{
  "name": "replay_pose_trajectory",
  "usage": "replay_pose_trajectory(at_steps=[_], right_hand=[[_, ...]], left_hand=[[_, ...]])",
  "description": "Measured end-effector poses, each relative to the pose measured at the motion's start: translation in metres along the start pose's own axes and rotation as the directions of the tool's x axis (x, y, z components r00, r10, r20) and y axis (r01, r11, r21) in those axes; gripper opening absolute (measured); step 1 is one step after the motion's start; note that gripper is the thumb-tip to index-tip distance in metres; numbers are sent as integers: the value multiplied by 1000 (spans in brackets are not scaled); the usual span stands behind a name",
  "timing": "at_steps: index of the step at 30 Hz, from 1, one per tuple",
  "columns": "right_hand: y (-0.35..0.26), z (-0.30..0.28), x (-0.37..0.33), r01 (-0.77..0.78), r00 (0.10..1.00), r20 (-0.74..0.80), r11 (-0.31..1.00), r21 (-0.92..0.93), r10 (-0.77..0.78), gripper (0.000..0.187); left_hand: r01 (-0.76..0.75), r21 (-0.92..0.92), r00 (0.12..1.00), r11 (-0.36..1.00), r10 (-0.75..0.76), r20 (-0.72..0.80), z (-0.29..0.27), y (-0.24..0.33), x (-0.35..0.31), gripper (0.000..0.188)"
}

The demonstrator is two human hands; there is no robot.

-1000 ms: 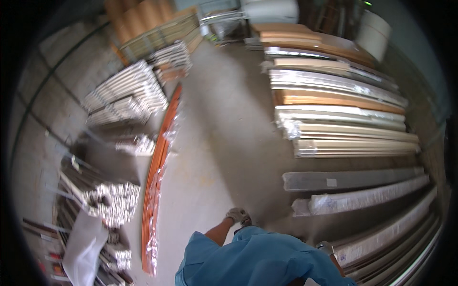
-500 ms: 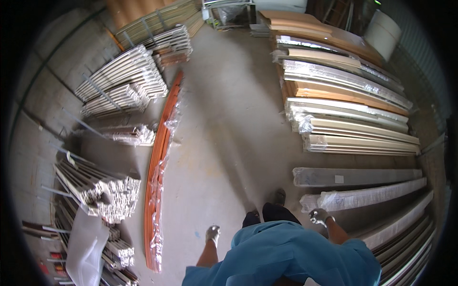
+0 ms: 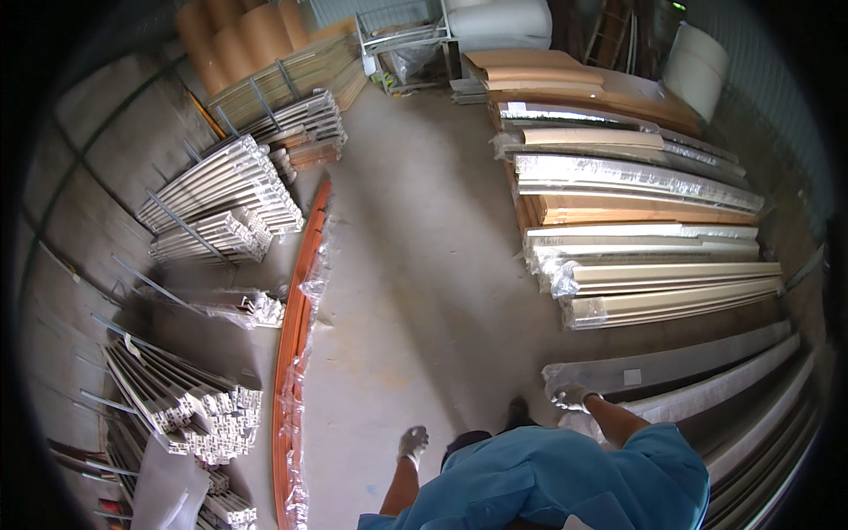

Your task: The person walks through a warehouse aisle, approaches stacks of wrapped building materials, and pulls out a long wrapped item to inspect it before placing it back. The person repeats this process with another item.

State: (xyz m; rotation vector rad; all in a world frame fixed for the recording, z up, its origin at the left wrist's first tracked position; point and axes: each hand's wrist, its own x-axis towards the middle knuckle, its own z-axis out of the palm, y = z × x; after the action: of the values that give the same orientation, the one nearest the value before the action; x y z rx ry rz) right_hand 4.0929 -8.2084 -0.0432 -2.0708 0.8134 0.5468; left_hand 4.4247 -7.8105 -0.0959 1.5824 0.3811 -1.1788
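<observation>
My left hand (image 3: pixel 413 441), in a white and grey work glove, hangs beside my body over the concrete floor. It holds nothing, and its fingers are loosely bent. Nearest on that side lies a long bundle of reddish-brown profiles (image 3: pixel 297 331) in torn clear film, apart from the hand. My right hand (image 3: pixel 572 397), gloved alike, is empty with fingers half extended. From above it overlaps the near end of a long film-wrapped grey bundle (image 3: pixel 680 367); I cannot tell any contact. Another wrapped bundle (image 3: pixel 707 397) runs beneath my right forearm.
Racks of pale profiles (image 3: pixel 216 411) line the left wall. Stacked wrapped profiles (image 3: pixel 640 177) and brown cardboard sheets (image 3: pixel 548 71) lie along the right. At the far end stand a metal cart (image 3: pixel 402 40), brown rolls (image 3: pixel 238 44) and a white roll (image 3: pixel 698 66).
The side stacks sit lower in the picture as I move forward along the aisle. My left hand has swung slightly right; my right hand now overlaps the wrapped grey bundle's end.
</observation>
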Motion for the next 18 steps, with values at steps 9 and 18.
replay_pose_trajectory(at_steps=[9, 18], right_hand=[[-26, -45, -5, -203, 965, 139, 970, -129, 221, 27], [-115, 51, 6, -143, 844, -145, 477, 867, 516, 13]], left_hand=[[-202, 356, 976, 912, 218, -5, 9, 71, 29, 27], [140, 375, 980, 916, -183, 82, -155, 128, 105, 34]])
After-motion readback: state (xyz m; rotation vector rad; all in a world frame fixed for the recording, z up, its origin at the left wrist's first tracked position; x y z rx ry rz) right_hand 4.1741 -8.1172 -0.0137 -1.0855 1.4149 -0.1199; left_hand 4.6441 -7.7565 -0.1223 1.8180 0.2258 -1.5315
